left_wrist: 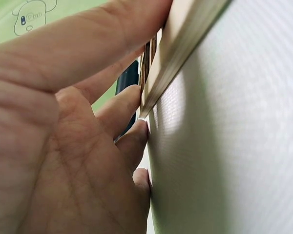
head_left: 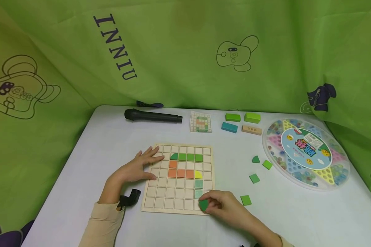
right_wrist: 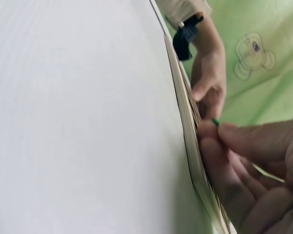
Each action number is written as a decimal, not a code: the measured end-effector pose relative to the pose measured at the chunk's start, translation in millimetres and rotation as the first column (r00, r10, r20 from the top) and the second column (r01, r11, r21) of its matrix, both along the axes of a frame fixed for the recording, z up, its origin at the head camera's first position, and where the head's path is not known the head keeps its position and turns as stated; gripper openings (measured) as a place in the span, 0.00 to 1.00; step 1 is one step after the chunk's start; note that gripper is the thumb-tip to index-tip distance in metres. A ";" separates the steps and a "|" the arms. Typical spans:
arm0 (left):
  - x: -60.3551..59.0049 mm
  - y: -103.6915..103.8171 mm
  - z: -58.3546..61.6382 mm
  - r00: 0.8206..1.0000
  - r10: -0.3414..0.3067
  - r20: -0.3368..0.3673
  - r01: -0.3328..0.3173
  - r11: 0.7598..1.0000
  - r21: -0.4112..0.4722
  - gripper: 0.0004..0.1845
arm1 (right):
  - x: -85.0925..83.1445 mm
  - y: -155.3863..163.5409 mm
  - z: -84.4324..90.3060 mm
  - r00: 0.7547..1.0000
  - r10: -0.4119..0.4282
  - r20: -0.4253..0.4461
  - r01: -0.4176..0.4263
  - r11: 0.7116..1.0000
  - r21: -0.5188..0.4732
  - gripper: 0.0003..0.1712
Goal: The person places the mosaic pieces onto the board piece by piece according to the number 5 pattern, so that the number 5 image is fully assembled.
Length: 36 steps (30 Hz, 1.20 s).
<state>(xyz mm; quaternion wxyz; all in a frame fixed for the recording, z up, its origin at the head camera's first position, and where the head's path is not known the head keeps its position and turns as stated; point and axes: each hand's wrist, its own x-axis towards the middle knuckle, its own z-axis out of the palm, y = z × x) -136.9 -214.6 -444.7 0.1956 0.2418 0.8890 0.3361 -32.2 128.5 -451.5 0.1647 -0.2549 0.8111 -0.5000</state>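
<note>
Behind everything, a big green cloth (head_left: 185, 51) with cartoon drawings, filling the top of the frame. Below it, a white table (head_left: 89, 151) across the middle and bottom.

At the right of the frame, a round marble game (head_left: 307, 152) under a clear lid. In the middle, a square wooden board (head_left: 179, 202) with little boxes. On its boxes, a row of green tiles (head_left: 186, 157), orange tiles (head_left: 180, 173) below them, and one yellow tile (head_left: 198, 175).

Top middle, a black microphone (head_left: 153, 116) lying flat. Just right of it, a small pattern card (head_left: 200, 122). Further right, four blocks (head_left: 242, 122), green, blue and wood coloured.

Left hand (head_left: 139, 168) resting flat on the left side of the board, fingers spread and straight. In the left wrist view, fingertips (left_wrist: 134, 100) pressed against the board's edge (left_wrist: 185, 48).

Right hand (head_left: 224, 204) at the bottom right corner of the board, thumb and fingers pinching a dark green piece (head_left: 203, 204). Piece right over the corner box, maybe touching it, hard to tell. In the right wrist view, only a thin green sliver (right_wrist: 215, 122) between the fingertips (right_wrist: 224, 131).

Between board and marble game, loose green pieces (head_left: 254, 178) scattered on the table.
</note>
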 end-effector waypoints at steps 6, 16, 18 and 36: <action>-0.4 -0.6 -2.4 1.000 0.004 0.000 -0.004 1.000 0.005 0.42 | 2.3 -12.0 -5.8 0.972 -0.039 -0.231 0.054 0.997 0.056 0.09; -1.3 0.4 -0.2 1.000 0.003 -0.002 -0.003 1.000 0.010 0.42 | 5.3 -18.1 -7.9 0.926 -0.024 -0.377 0.051 0.997 0.062 0.16; -1.2 0.3 -0.4 1.000 0.003 -0.002 -0.003 1.000 0.009 0.42 | 6.0 -18.5 -7.5 0.920 -0.028 -0.390 0.062 0.995 0.074 0.15; -1.1 0.1 -1.7 1.000 0.005 -0.002 -0.005 1.000 0.006 0.42 | 9.7 -20.0 -8.1 0.898 -0.078 -0.432 0.169 0.970 0.176 0.16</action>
